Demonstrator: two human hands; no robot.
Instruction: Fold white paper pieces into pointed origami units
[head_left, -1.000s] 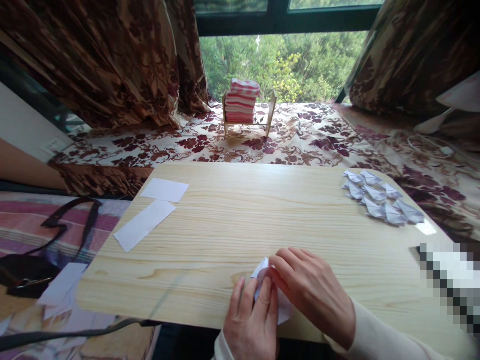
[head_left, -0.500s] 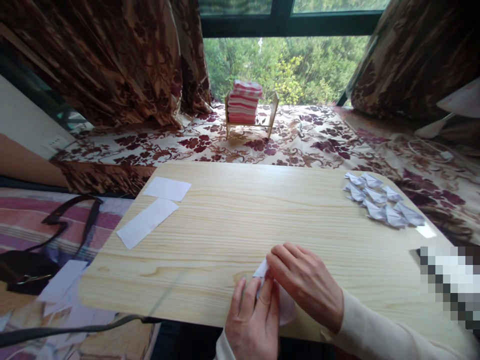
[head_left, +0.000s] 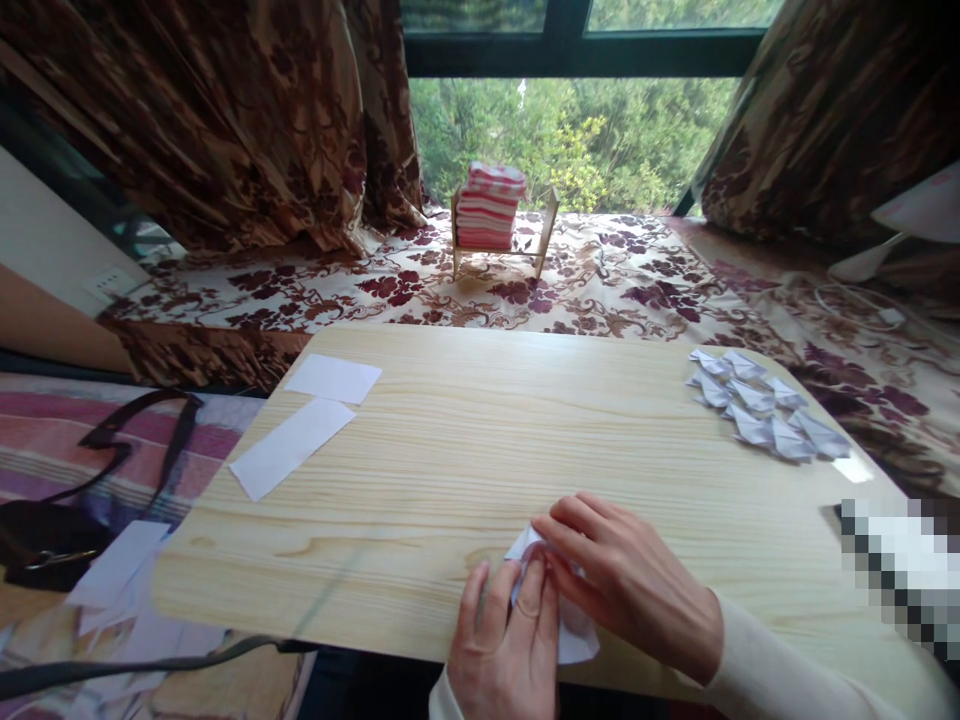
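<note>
A small white paper piece (head_left: 574,640) lies at the near edge of a light wooden table (head_left: 480,440). My left hand (head_left: 506,650) presses on its left part with fingers laid flat and close together. My right hand (head_left: 634,585) rests on the paper's right part, fingers bent and pinching its upper corner. Most of the paper is hidden under both hands.
A pile of several folded white paper shapes (head_left: 765,405) sits at the table's far right. Two white paper strips (head_left: 289,445) (head_left: 334,378) lie at the far left. A black strap bag (head_left: 67,520) and loose papers (head_left: 116,565) lie left of the table. A small wooden rack with striped cloths (head_left: 491,210) stands by the window.
My right hand has slid slightly toward me and to the right along the paper; more of the paper's lower corner shows. My left hand has barely moved.
</note>
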